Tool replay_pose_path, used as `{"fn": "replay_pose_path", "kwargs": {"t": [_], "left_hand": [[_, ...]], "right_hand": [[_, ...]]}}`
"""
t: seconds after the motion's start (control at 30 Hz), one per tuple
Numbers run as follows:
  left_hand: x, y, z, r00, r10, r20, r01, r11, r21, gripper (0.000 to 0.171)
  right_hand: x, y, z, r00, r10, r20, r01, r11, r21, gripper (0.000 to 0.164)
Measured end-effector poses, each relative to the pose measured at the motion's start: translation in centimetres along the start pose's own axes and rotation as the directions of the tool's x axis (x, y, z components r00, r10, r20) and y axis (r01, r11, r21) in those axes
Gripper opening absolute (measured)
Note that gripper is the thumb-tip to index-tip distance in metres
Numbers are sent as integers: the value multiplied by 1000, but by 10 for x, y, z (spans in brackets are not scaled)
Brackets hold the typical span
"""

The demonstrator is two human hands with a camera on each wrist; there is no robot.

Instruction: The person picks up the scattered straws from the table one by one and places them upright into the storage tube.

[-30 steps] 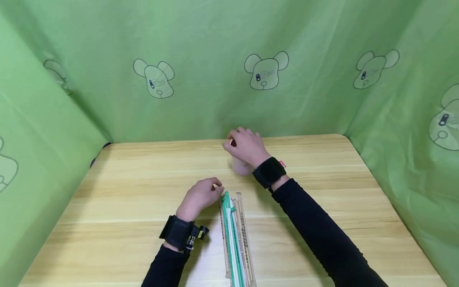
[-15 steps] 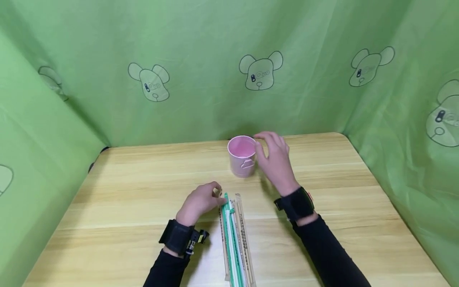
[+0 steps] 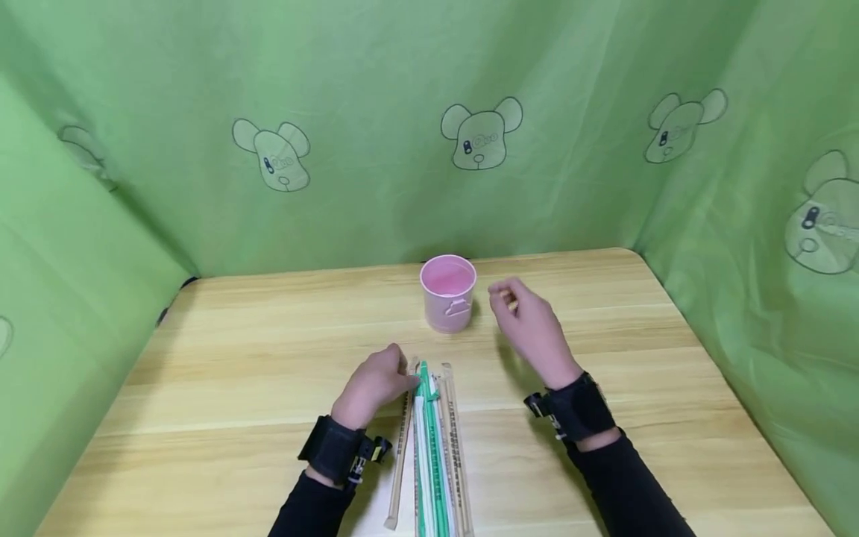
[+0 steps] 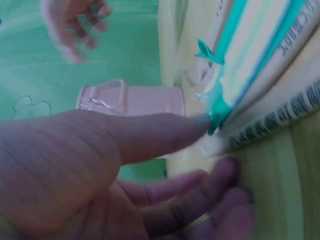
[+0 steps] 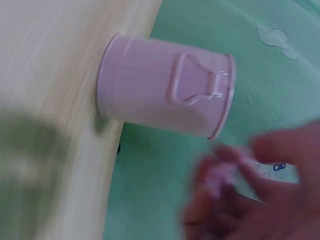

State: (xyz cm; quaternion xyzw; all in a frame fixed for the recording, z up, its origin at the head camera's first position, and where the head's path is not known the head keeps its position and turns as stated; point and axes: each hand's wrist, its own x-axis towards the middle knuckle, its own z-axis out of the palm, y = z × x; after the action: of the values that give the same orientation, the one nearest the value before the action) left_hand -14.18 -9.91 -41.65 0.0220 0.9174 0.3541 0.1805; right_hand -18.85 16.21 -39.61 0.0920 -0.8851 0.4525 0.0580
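Observation:
Several paper-wrapped straws (image 3: 435, 455), green, white and brown, lie lengthwise on the table. At their far end is my left hand (image 3: 373, 388), its thumb (image 4: 165, 131) touching the end of a green straw. In the left wrist view its fingers are loosely bent, with a gap between them and the thumb. One brown-wrapped straw (image 3: 398, 477) lies slanted, apart from the others, passing beside this hand. My right hand (image 3: 533, 328) is raised to the right of a pink bucket (image 3: 448, 307), not touching it. Its fingers are loosely curled and blurred in the right wrist view; I see nothing held.
The pink bucket stands upright near the back edge of the wooden table (image 3: 255, 335), its small handle on the near side. Green curtains (image 3: 376, 164) with bear-head prints hang behind and on both sides.
My right hand has let go of the bucket's rim and drawn back right and nearer. At the straws, my left hand's thumb has come down and one brown straw has swung out leftward.

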Motion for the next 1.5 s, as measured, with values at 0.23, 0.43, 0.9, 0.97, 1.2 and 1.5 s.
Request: {"fn": "replay_pose_path", "kwargs": {"t": [0.23,0.43,0.9,0.97,1.2,1.5], "left_hand": [[-8,9,3,1000,-12,23,11,1000,17,23],[-5,10,11,1000,-2,25,1,1000,18,16],[-6,13,18,1000,23,16,-24,995,95,48],[-6,12,18,999,29,20,-31,996,88,47],[-1,5,16,995,95,18,-96,994,48,23],[-13,16,-1,997,70,-15,-72,988,-140,8]], "right_hand": [[-7,7,4,972,91,218,-83,995,-46,34],[-9,3,7,973,49,225,-42,999,-35,27],[-11,-1,12,957,35,288,-30,999,-22,24],[-12,-2,11,956,36,290,-32,999,-21,24],[-14,-5,9,952,14,307,-3,999,-35,24],[-15,-11,10,960,-12,281,22,999,-34,21]]}}
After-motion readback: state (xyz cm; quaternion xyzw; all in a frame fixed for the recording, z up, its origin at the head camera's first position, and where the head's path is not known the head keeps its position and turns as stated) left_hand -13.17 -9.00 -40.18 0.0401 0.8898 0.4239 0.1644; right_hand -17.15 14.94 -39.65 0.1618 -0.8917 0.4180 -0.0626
